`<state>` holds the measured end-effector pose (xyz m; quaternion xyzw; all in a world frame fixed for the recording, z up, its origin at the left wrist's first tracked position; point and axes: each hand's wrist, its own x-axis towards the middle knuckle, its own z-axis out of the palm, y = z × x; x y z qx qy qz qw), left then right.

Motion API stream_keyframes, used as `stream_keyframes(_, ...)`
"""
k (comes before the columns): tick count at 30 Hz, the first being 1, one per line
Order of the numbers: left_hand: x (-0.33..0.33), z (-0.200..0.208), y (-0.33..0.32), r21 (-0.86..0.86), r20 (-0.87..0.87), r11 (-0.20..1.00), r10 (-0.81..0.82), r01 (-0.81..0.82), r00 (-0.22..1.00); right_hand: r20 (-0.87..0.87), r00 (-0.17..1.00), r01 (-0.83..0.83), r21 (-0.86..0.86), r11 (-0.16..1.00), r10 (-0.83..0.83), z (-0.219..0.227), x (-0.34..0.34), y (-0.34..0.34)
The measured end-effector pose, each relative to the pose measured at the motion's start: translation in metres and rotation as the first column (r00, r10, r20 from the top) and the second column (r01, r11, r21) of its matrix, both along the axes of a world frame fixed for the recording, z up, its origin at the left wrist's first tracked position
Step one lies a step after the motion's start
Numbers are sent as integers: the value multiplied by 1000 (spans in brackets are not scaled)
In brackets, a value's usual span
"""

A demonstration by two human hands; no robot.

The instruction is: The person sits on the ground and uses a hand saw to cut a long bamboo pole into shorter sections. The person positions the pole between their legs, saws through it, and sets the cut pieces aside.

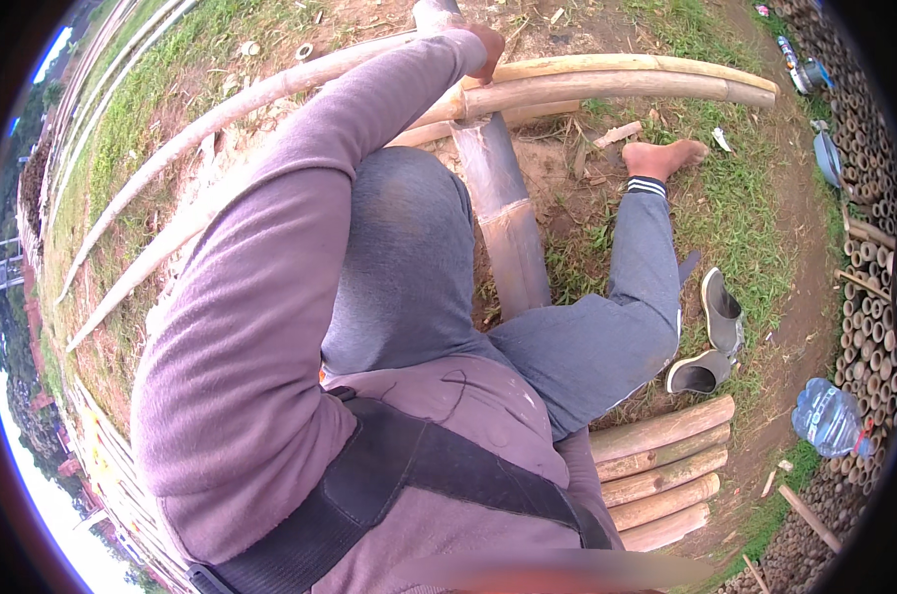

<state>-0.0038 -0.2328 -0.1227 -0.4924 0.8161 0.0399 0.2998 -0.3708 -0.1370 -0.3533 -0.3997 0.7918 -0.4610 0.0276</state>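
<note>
My left arm stretches far forward, and my left hand is closed on the bamboo poles where they cross a thick bamboo log; the sleeve hides part of its grip. Two long pale bamboo poles lie side by side across the grey-brown log, which runs between my legs. Another length of bamboo shows just beneath them. My right hand is out of sight; only a piece of its sleeve shows beside my body. A blurred grey and reddish shape crosses the bottom edge, too smeared to name.
Short bamboo pieces lie side by side near my right hip. A pair of dark shoes sits on the grass by my bare foot. A clear water bottle stands beside stacked bamboo. Long curved poles extend leftward.
</note>
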Motion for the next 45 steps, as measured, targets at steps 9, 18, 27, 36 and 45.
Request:
stream_keyframes(9,-4,-1,8,-72,-27,997,37,-39,999,-12,1000,25,20,1000,-24,-19,-8,-6)
stream_keyframes(18,1,-11,9,-44,-153,995,84,-91,985,230,960,-94,-284,954,162,-38,-13,-15)
stream_keyframes(27,6,-15,22,-19,-349,975,203,-223,915,530,827,-4,-332,943,190,9,19,6)
stream_keyframes(36,4,-11,25,-34,-379,981,162,-189,911,653,719,61,-400,915,238,21,26,10)
stream_keyframes(45,3,-21,18,-28,-386,976,190,-217,903,746,596,125,-452,883,297,28,36,12)
